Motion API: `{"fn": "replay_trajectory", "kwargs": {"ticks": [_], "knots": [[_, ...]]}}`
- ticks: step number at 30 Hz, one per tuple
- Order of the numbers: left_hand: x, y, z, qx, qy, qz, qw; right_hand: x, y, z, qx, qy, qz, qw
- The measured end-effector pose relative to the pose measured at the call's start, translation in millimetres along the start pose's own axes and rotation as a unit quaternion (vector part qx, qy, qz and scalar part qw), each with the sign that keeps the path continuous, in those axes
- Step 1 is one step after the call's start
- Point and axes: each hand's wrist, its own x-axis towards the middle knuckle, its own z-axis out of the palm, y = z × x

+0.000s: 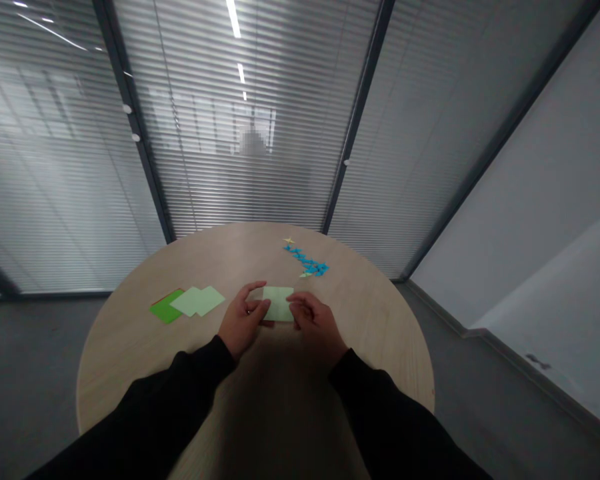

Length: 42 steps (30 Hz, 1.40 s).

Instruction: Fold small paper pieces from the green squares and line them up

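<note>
I see the left hand (pixel 241 321) and right hand (pixel 319 325) each pinching a side of the pale green sheet (pixel 279 300), flat at mid-table; loose sheets (pixel 193 303) lie left; blue folded pieces (pixel 307 261) far right; the round table (pixel 380 320) is bare toward its right edge.

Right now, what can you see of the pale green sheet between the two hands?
The pale green sheet is a roughly square piece of what looks like thin paper, plain and unmarked. It sits low over the round wooden table, near its middle. The left hand touches its left edge and the right hand its right edge; whether they pinch or press it cannot be told.
</note>
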Motion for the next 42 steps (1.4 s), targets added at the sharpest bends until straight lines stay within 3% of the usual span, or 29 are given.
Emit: {"fn": "replay_trajectory", "kwargs": {"ticks": [3,7,13,17,21,29,42], "knots": [[-1.2,2.7,-1.1,0.006,-0.014,0.022,1.0,0.9,-4.9,-5.9,-0.083,-0.013,-0.067,0.994],[0.3,0.1,-3.4,0.016,-0.02,0.021,0.999,3.4,-3.1,-10.5,-0.101,-0.003,-0.108,0.989],[3.5,-5.2,-7.4,0.053,-0.074,0.048,0.995,5.5,2.5,-16.5,0.012,-0.011,-0.008,1.0],[2.8,-5.5,-9.8,0.108,-0.073,0.049,0.99,4.5,-3.5,-16.2,0.063,-0.026,0.044,0.997],[1.4,-6.8,-8.6,0.123,-0.048,0.049,0.99,3.6,-6.0,-11.9,0.101,-0.036,0.057,0.993],[-2.3,-4.1,3.5,0.021,-0.048,0.049,0.997,4.8,7.8,-1.8,0.183,0.012,0.087,0.979],[0.7,-11.7,-1.5,0.097,-0.03,0.064,0.993,3.0,9.6,0.9,0.16,0.021,0.109,0.981]]}}
